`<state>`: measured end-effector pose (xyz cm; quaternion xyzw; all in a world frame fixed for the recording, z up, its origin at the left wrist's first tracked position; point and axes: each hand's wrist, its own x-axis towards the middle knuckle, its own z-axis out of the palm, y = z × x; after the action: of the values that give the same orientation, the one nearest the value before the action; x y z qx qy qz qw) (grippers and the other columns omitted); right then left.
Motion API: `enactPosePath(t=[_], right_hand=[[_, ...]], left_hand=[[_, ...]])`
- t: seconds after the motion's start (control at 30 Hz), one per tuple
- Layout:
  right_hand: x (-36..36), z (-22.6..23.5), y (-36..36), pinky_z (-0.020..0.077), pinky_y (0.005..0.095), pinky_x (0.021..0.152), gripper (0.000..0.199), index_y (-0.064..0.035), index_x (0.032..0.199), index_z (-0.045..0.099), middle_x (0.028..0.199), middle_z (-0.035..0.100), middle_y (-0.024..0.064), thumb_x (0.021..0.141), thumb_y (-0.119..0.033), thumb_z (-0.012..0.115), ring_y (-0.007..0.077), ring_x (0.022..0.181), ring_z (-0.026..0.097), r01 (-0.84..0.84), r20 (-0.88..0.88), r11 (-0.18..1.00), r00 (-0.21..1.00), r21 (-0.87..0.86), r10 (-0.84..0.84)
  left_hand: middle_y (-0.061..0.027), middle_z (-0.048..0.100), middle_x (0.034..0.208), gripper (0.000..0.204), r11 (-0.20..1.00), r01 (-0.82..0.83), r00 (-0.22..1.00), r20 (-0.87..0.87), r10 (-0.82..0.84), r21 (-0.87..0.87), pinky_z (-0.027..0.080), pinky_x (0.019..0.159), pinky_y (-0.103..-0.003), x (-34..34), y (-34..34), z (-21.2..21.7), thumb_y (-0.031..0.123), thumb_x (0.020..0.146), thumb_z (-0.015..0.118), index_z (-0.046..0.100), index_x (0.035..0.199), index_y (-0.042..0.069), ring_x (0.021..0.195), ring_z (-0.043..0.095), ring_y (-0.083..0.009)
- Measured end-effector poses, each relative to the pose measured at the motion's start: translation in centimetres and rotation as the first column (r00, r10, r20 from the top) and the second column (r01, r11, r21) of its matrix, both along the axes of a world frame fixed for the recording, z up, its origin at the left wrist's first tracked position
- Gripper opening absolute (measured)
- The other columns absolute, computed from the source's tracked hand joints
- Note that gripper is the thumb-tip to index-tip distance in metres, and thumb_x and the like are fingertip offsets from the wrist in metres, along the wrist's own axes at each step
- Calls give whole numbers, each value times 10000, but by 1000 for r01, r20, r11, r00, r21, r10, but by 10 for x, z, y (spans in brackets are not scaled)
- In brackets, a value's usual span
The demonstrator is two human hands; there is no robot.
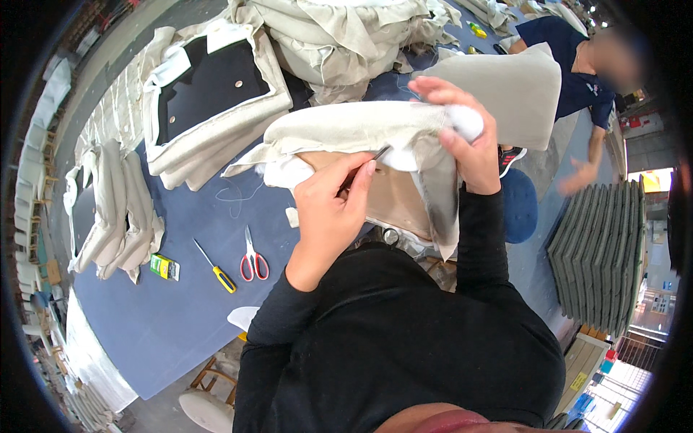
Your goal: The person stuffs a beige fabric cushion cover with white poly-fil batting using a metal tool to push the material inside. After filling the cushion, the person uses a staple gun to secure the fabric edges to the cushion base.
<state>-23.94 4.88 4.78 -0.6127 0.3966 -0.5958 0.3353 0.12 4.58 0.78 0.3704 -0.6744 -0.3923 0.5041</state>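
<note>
In front of me is a part-covered cushion [346, 119] in beige fabric, tilted so its brown underside [393, 191] shows. White padding bulges from its open edges. My left hand [333, 202] is closed around a thin dark pointed tool [381, 153], whose tip meets the padding at the fabric edge; most of it is hidden in my fingers, so its kind is unclear. At the cushion's right corner, my right hand [469, 141] is wrapped round the fabric and the white padding poking out there.
On the blue table [180, 325] lie red-handled scissors [254, 263], a yellow-handled screwdriver [216, 267] and a small green-yellow box [165, 267]. Cushion stacks [216, 108] stand behind and left. Another person [570, 58] works at right, near a beige panel [498, 94] and stacked grey pads [595, 252].
</note>
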Motion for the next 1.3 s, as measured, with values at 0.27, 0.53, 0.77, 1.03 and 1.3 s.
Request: enactPosePath(t=[0.27, 0.53, 0.77, 1.03, 1.3], right_hand=[[27, -8, 46, 425, 464, 1182, 991, 37, 1422, 579, 1502, 577, 275, 621, -344, 1020, 346, 1415, 563, -264, 0, 944, 963, 197, 269], [47, -3, 69, 555, 370, 1049, 829, -49, 1365, 690, 1424, 686, 203, 620, -201, 1020, 298, 1288, 696, -237, -132, 968, 960, 79, 246], [49, -2, 77, 555, 381, 1063, 784, -33, 1330, 713, 1356, 724, 202, 615, -158, 1010, 303, 1313, 686, -232, -77, 966, 967, 116, 241], [50, -3, 75, 542, 407, 1097, 783, -3, 1316, 713, 1326, 737, 200, 603, -140, 1006, 323, 1335, 670, -263, -115, 961, 956, 84, 271], [47, -5, 67, 548, 411, 1098, 893, 82, 1314, 670, 1392, 666, 306, 551, -183, 1051, 383, 1308, 675, -307, -220, 952, 928, 7, 301]], left_hand=[[-108, 755, 774, 72, 989, 76, 991, 97, -88, 126, 505, 594, -263, 52, 33, 29, 1, 877, 799, 777, 944, -18, 634, 699, -157], [-94, 758, 767, 91, 964, 238, 948, 186, -257, 120, 469, 554, -249, 72, 32, 61, -36, 842, 814, 794, 924, -3, 600, 664, -143], [-108, 765, 764, 112, 964, 227, 915, 309, -259, 136, 504, 573, -263, 73, 37, 83, -28, 827, 824, 809, 930, 12, 618, 699, -170], [-107, 770, 772, 121, 957, 217, 908, 319, -270, 194, 509, 578, -262, 75, 44, 87, -38, 830, 823, 813, 939, 14, 624, 706, -170], [-105, 764, 773, 103, 918, 207, 951, 151, -270, 337, 490, 575, -256, 79, 51, 75, -22, 843, 833, 805, 941, -7, 615, 683, -147]])
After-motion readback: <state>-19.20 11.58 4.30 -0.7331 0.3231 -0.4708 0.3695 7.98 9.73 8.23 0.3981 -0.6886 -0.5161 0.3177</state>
